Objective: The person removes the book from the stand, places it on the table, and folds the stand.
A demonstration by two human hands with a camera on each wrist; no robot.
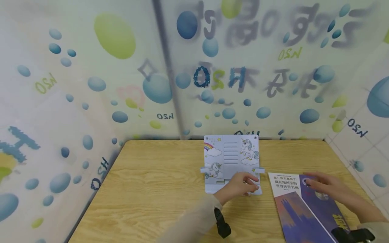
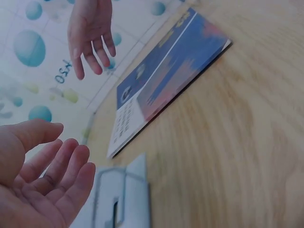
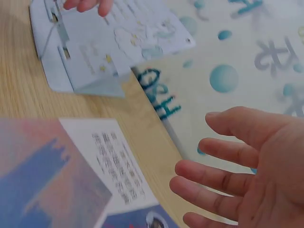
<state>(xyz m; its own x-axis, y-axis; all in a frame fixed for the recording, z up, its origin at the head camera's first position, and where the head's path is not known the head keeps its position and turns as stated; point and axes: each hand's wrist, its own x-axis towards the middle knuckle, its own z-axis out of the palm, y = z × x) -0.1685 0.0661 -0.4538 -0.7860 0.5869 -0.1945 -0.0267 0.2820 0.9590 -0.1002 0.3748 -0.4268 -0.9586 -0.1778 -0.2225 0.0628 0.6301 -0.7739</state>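
A white folding book stand (image 1: 231, 155) printed with unicorns, clouds and a rainbow stands upright near the table's back edge. My left hand (image 1: 238, 185) is in front of its lower part, fingers loosely bent and holding nothing. In the left wrist view that palm (image 2: 42, 185) faces up beside the stand's base (image 2: 135, 190). To the right lies a closed book (image 1: 299, 211) with a purple, orange and white cover. Over its upper right part hovers my right hand (image 1: 329, 187). The right wrist view shows that hand's fingers (image 3: 213, 190) spread and apart from the book (image 3: 47, 180).
The wooden table (image 1: 146, 189) extends left of the stand. Behind it rises a pale wall covering (image 1: 188, 111) with blue and green bubbles and lettering, which also borders both sides. Dark straps (image 1: 222, 224) sit on both wrists.
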